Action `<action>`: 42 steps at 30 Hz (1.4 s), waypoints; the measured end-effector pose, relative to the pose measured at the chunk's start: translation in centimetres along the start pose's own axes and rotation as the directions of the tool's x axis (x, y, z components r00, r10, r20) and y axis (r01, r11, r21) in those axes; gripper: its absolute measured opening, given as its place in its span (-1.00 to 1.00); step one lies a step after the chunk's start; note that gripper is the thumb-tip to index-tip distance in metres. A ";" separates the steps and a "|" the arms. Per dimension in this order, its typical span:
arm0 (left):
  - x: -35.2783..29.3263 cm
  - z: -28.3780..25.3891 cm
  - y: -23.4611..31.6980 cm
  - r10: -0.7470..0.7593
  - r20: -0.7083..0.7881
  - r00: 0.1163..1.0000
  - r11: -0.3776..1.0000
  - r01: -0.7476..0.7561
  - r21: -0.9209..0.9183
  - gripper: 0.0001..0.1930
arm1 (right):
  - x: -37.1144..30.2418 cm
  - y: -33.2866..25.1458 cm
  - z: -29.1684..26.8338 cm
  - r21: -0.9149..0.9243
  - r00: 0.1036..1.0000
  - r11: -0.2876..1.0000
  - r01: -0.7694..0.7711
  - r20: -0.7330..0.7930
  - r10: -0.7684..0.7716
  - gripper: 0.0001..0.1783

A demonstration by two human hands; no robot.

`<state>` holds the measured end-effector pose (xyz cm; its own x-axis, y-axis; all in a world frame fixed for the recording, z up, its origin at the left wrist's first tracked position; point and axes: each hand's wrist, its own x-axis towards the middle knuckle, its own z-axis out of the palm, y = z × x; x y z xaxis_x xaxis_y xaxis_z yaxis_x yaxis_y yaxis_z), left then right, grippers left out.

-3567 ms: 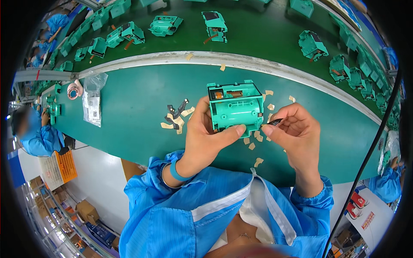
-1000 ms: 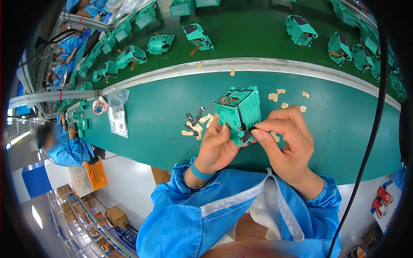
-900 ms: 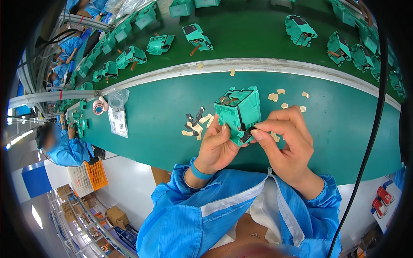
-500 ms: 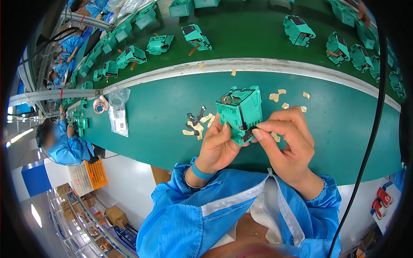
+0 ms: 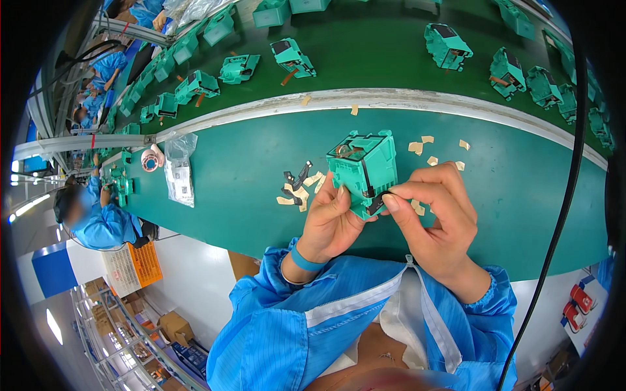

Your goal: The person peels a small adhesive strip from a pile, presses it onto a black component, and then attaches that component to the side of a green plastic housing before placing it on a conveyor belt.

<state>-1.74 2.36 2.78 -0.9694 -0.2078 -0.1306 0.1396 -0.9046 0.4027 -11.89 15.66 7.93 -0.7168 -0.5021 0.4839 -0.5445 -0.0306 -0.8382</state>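
The left hand [image 5: 331, 218] cups a green housing [image 5: 379, 166]; the right hand [image 5: 442, 208], fingers [image 5: 409, 189] pinched on a black strip [image 5: 375, 205], holds it slanting down-left against the housing's lower corner.

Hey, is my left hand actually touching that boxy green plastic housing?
Touching. The head view shows the left hand wrapped around the boxy green plastic housing, its thumb against the housing's lower left side.

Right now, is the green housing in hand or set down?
In hand: the left hand holds the green housing; the right hand pinches the black strip.
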 end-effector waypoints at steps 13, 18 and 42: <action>0.1 -0.4 0.1 0.007 0.004 1.000 0.999 -0.007 -0.040 -0.47 | 0.5 1.0 0.0 0.334 0.917 0.854 -0.400 0.139 0.375 -0.81; 0.7 0.6 0.9 0.048 -0.059 0.997 0.982 -0.037 0.187 -0.46 | 0.8 1.9 0.2 0.431 0.791 0.663 -0.611 0.355 0.498 -0.82; 0.1 -2.5 8.5 0.250 0.245 0.937 -0.750 0.028 0.661 -0.70 | -1.3 6.5 -1.1 0.247 0.836 0.799 -0.548 0.132 0.533 -0.83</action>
<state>-0.20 -6.28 3.96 -0.9225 -0.3300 0.2002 -0.2649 0.9185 0.2935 -15.01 17.02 2.12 -0.8319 -0.5499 -0.0751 0.0656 0.0369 -0.9972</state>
